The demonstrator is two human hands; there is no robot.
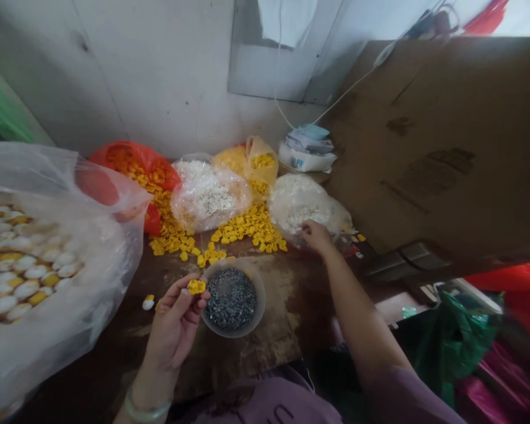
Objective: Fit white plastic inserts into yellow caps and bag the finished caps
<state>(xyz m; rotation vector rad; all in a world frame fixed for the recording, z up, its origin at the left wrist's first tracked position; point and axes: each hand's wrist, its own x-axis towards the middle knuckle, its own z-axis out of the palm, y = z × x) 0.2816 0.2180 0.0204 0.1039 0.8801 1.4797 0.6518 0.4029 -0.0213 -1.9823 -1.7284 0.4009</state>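
My left hand pinches a small yellow plastic piece between thumb and fingertips, just left of a clear bowl of small dark beads. My right hand reaches forward with curled fingers into a clear bag of white pieces; what the fingers hold is hidden. A loose pile of yellow pieces lies on the worn brown table between the bags.
A large clear bag of white-and-yellow assembled pieces fills the left. A red bag, a clear bag of white pieces and a yellow bag stand at the back. Cardboard rises on the right; one assembled piece lies on the table.
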